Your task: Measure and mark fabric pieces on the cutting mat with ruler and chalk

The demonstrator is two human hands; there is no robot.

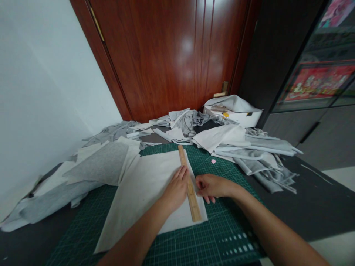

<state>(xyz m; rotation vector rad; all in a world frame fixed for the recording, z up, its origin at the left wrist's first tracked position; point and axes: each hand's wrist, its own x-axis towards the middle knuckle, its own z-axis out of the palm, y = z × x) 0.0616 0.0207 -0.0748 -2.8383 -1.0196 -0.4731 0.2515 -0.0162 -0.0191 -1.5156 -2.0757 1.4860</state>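
Left hand (176,187) flattened, I steady the wooden ruler (192,195) on pale fabric (146,184), apparently aligning it; my right hand (212,186) curls, grip unclear; next needs firm pressure.

The one camera sits on the person's head. It looks forward and down at the bench (313,197), with the left hand (177,188) and right hand (212,186) near, just below the middle. It sees wide, up to the red-brown door (155,55), a white wall (47,74) left and a glass-front cabinet (298,129) right.
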